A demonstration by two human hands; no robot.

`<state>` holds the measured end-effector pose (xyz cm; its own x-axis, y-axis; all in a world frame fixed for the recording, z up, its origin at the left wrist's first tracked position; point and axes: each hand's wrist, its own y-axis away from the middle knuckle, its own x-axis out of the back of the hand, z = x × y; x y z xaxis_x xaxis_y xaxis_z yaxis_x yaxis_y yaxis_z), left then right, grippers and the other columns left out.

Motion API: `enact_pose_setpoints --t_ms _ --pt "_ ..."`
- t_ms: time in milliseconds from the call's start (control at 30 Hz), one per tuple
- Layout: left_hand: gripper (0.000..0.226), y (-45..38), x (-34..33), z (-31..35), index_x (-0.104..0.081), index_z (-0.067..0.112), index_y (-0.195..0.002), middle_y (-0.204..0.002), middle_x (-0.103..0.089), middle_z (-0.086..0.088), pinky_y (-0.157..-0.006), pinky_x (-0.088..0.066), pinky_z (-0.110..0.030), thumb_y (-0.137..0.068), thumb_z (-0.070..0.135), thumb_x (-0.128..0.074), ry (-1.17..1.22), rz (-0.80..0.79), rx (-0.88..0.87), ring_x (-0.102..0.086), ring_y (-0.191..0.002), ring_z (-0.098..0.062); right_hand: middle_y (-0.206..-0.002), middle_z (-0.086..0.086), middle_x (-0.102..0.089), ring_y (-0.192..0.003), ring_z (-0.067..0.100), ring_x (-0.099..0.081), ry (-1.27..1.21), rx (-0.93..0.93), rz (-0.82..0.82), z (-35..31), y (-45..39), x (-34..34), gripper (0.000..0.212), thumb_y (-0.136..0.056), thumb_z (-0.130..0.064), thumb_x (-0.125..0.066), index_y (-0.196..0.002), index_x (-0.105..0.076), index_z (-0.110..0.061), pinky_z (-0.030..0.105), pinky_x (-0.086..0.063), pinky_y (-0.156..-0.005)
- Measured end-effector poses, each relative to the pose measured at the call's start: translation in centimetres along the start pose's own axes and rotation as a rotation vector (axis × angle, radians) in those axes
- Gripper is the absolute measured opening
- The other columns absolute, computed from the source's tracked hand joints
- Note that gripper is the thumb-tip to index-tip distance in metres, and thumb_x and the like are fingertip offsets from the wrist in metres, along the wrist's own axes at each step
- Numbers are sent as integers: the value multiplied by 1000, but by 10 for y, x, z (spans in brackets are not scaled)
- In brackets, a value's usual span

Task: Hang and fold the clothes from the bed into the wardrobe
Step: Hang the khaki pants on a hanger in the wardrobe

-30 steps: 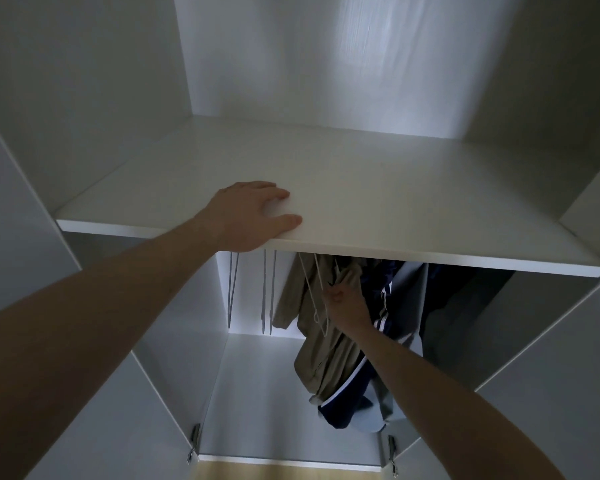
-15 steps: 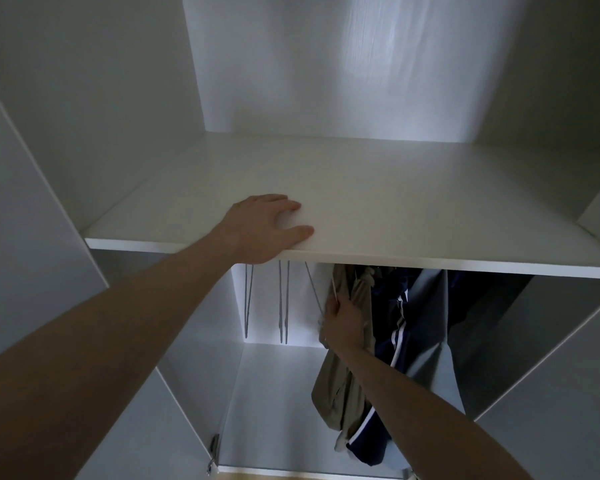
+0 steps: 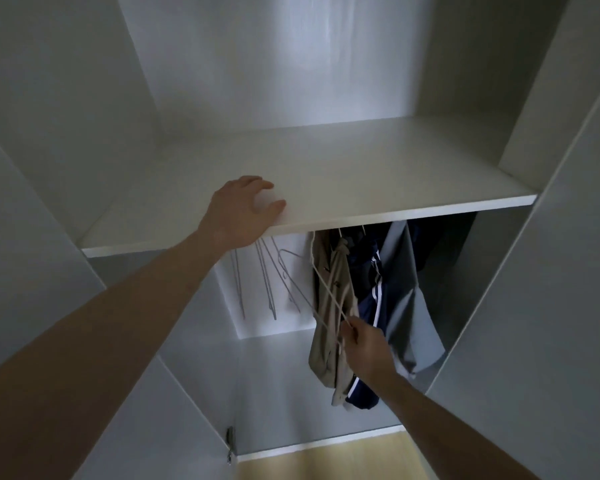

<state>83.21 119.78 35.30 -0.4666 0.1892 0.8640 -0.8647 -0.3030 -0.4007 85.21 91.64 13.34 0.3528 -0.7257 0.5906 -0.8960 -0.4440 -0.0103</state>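
Observation:
I look into an open white wardrobe. My left hand (image 3: 245,211) rests on the front edge of the white shelf (image 3: 378,174), fingers spread and slightly bent. Below the shelf my right hand (image 3: 366,344) pinches the lower end of a thin wire hanger (image 3: 321,289), which slants up toward the rail hidden under the shelf. Behind that hanger hang a beige garment (image 3: 333,306), a navy garment with white stripes (image 3: 371,299) and a grey garment (image 3: 407,299).
Several bare wire hangers (image 3: 267,282) dangle at the left under the shelf. White side panels and open doors (image 3: 534,323) frame the compartment. The wardrobe floor (image 3: 284,393) lies below, with wooden room floor (image 3: 329,459) in front.
My right hand has dropped from the top of the hanging clothes and pulled outward, drawing the wire hanger's lower end with it. My left hand stays on the shelf edge; the view has tilted.

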Motion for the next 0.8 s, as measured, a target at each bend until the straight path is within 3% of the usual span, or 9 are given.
enact_pose_setpoints --t_ms 133,267,367,500,667,800 --pt "34 25 5 10 -66 26 -119 -127 -65 5 -107 -39 -42 -92 44 -56 66 241 -245 -58 -118 -25 -64 1 -60 -50 9 -52 86 16 48 5 62 24 32 -110 -31 -46 -83 -59 -18 19 -41 -49" --pt "23 80 -21 39 -68 24 -107 -115 -66 8 -99 -40 -37 -86 16 -63 345 353 -407 -60 -110 -19 -61 -3 -55 -52 9 -51 168 -62 128 8 131 42 35 -109 -31 -46 -75 -55 -25 24 -38 -51" --pt "23 140 -52 60 -67 23 -107 -114 -65 8 -98 -40 -28 -88 12 -61 460 206 -477 -57 -110 -14 -57 -6 -50 -51 9 -44 127 -114 195 8 190 53 36 -107 -28 -51 -72 -53 -27 23 -33 -52" --pt "33 208 -93 77 -62 27 -115 -123 -59 10 -96 -47 -28 -88 10 -68 543 -85 -414 -49 -114 -5 -57 -8 -50 -51 10 -43 122 -243 287 11 282 70 30 -105 -32 -52 -79 -63 -24 22 -34 -51" --pt "69 272 -131 109 -46 20 -146 -150 -48 0 -113 -40 -43 -86 10 -77 513 -407 -461 -40 -138 -23 -54 -6 -42 -50 12 -37 125 -370 361 18 408 94 25 -106 -37 -49 -86 -63 -30 24 -31 -50" --pt "64 316 -148 151 -49 17 -146 -144 -54 -6 -113 -40 -49 -89 13 -76 497 -565 -565 -45 -135 -29 -55 -4 -35 -51 10 -31 102 -447 446 18 514 106 25 -107 -38 -49 -89 -66 -31 24 -29 -51"
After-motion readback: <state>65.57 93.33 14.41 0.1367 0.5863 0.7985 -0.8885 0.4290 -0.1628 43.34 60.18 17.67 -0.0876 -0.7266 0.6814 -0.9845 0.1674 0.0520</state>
